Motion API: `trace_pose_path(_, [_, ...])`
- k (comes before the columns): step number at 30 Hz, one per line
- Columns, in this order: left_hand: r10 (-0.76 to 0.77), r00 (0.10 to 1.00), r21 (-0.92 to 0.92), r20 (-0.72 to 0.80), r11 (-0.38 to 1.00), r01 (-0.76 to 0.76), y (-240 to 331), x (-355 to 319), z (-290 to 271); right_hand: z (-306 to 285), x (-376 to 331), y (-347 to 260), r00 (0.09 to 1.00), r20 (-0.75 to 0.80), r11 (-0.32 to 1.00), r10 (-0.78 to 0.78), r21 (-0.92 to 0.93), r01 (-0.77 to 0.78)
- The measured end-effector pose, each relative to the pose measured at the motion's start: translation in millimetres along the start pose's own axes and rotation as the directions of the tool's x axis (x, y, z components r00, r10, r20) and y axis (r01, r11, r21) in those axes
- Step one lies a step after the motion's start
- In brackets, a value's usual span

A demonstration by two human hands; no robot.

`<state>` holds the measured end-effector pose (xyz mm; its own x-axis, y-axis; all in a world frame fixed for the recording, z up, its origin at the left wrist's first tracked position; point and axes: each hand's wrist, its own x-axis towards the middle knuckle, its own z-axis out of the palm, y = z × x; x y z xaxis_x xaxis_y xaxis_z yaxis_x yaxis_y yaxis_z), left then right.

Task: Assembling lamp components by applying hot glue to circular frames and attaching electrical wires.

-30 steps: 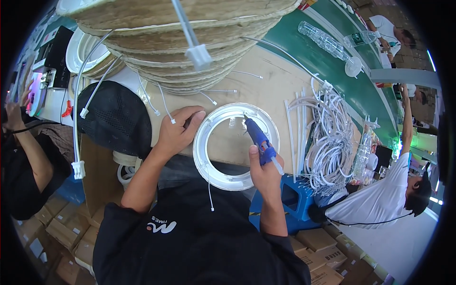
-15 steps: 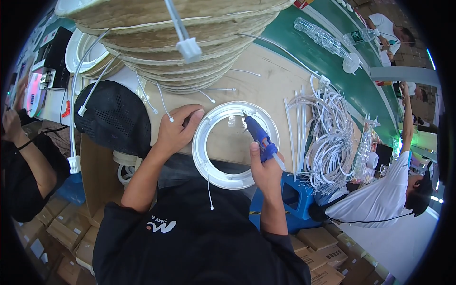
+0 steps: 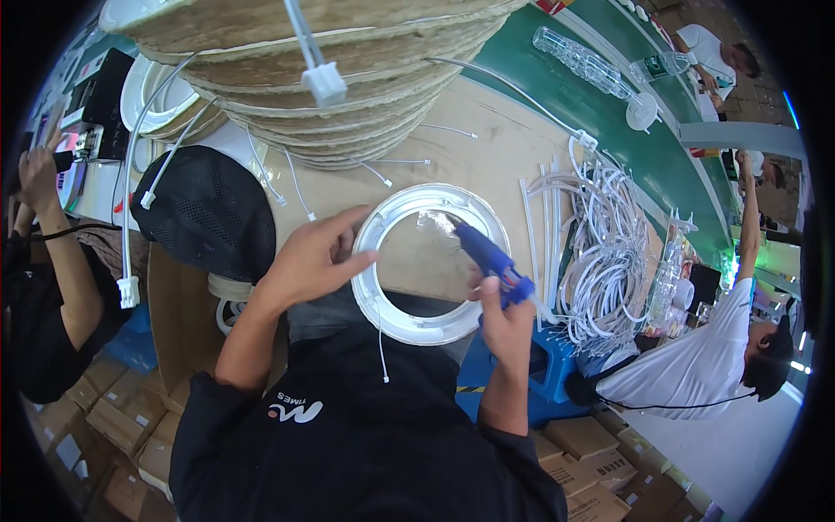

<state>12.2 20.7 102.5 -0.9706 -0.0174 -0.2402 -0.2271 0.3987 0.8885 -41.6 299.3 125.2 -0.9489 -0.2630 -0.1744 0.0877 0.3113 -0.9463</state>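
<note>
At our spread left hand [image 3: 304, 264]: round white plastic ring [image 3: 426, 331].
Gripped in our right hand [image 3: 506, 324]: blue plastic glue gun [image 3: 487, 251].

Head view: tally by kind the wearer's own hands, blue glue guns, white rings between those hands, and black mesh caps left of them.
Own hands: 2 (left hand, right hand)
Blue glue gun: 1
White ring: 1
Black mesh cap: 1
Total: 5
</note>
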Motion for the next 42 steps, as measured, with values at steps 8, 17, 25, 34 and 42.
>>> trace_pose_path(8, [0.23,0.952,0.11,0.202,0.961,-0.256,7.0,48.0,-3.4,-1.7,-9.2,5.1,0.992,0.115,0.98,-0.049,-0.188,0.07])
trace_pose_path(17, [0.191,0.946,-0.16,-0.262,0.958,-0.238,-33.4,50.8,20.4,11.0,3.9,-1.9,0.993,0.098,0.924,0.059,-0.382,-0.017])
trace_pose_path(25, [0.133,0.962,-0.205,-0.239,0.961,-0.184,-37.9,52.4,20.3,17.4,12.6,-11.3,0.989,0.123,0.926,0.078,-0.375,-0.026])
trace_pose_path(34, [0.139,0.957,-0.218,-0.254,0.956,-0.196,-40.2,55.1,21.9,17.0,12.6,-1.7,0.994,0.052,0.906,-0.099,-0.407,0.111])
trace_pose_path(42, [0.172,0.94,-0.19,-0.296,0.953,-0.234,-37.9,56.3,22.0,15.6,8.3,-3.7,0.996,0.043,0.93,-0.081,-0.356,0.091])
